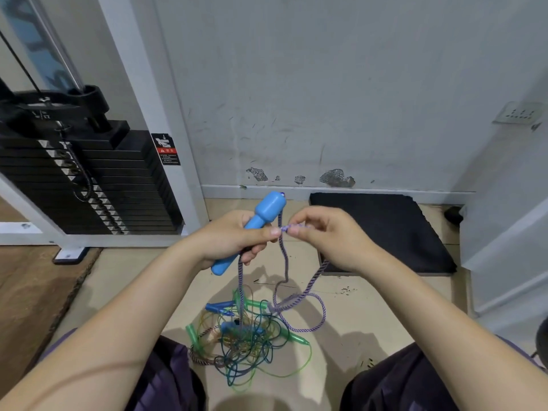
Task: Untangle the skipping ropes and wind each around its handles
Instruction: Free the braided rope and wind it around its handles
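Observation:
My left hand (234, 237) grips a light blue skipping-rope handle (261, 216), held tilted with its thick end up. A purple braided rope (299, 298) leaves that end and hangs in loops to the floor. My right hand (323, 235) pinches a stretch of this rope right beside my left thumb. On the floor between my knees lies a tangle (249, 342) of thin green, teal and yellowish ropes with green handles (192, 336) and darker blue handles (218, 306). The purple rope runs down into this tangle.
A black weight stack (89, 179) in a white frame stands at the left. A black foam pad (382, 229) lies on the floor against the wall, behind my right hand. A wall socket (519, 114) is at the right. My knees flank the tangle.

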A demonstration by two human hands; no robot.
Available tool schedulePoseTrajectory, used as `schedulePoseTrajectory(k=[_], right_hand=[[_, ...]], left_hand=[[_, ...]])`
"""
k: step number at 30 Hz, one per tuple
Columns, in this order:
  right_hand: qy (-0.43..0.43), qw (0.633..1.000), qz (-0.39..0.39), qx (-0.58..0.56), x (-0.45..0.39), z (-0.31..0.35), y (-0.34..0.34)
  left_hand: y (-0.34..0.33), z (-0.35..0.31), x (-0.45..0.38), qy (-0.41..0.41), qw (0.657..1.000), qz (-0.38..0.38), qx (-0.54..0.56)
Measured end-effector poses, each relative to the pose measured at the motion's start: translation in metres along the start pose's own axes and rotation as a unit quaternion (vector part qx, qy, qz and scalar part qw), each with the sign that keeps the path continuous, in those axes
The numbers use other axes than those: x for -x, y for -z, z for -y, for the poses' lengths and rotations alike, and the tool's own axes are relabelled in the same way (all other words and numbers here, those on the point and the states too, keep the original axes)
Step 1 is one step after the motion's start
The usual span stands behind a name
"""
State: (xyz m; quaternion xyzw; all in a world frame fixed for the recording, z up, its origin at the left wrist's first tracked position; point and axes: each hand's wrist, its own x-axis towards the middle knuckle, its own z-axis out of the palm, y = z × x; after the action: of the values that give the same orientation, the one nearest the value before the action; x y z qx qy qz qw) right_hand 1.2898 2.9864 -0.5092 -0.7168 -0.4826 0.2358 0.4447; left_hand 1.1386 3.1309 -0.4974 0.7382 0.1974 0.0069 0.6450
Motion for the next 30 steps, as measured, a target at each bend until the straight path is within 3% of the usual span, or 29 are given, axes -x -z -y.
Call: schedulePoseTrajectory(k=[4, 6, 9, 13, 16, 18, 21, 24, 26, 30], right_hand=[[-0.013, 0.983, -0.176, -0.046, -0.003, -0.003, 0.016], [-0.041, 0.976, -0.196, -0.081, -0.003, -0.006, 0.021], [-0.060, 0.988, -0.112, -0.092, -0.002, -0.005, 0.013], [-0.023, 0.999, 0.018, -0.019, 0.004, -0.004, -0.010], [-0.015, 1.000, 0.024, 0.005, 0.003, -0.001, -0.014], [-0.006, 1.000, -0.027, 0.011, 0.001, 0.002, -0.008], [-0.017, 0.987, -0.162, -0.009, -0.003, -0.002, 0.011], [-0.043, 0.970, -0.236, -0.046, -0.005, -0.009, 0.028], [-0.048, 0.974, -0.205, -0.083, -0.004, -0.007, 0.030], [-0.031, 0.994, -0.040, -0.101, 0.002, 0.002, 0.012]], left_hand=[[0.015, 0.002, -0.002, -0.010, 0.998, -0.053, 0.020], [0.023, 0.009, -0.006, -0.001, 0.995, -0.098, 0.010], [0.019, 0.014, -0.010, 0.005, 0.993, -0.120, -0.010], [-0.010, 0.012, -0.012, -0.018, 0.998, -0.045, 0.027], [-0.013, 0.008, -0.012, -0.028, 0.999, -0.011, 0.020], [-0.002, 0.005, -0.010, -0.025, 0.999, -0.027, 0.023], [0.023, 0.002, -0.007, -0.015, 0.997, -0.076, 0.006], [0.040, 0.005, 0.000, 0.006, 0.997, -0.070, -0.044], [0.037, 0.006, 0.003, 0.002, 0.995, -0.065, -0.070], [0.012, 0.002, 0.001, -0.035, 0.998, -0.053, -0.014]])
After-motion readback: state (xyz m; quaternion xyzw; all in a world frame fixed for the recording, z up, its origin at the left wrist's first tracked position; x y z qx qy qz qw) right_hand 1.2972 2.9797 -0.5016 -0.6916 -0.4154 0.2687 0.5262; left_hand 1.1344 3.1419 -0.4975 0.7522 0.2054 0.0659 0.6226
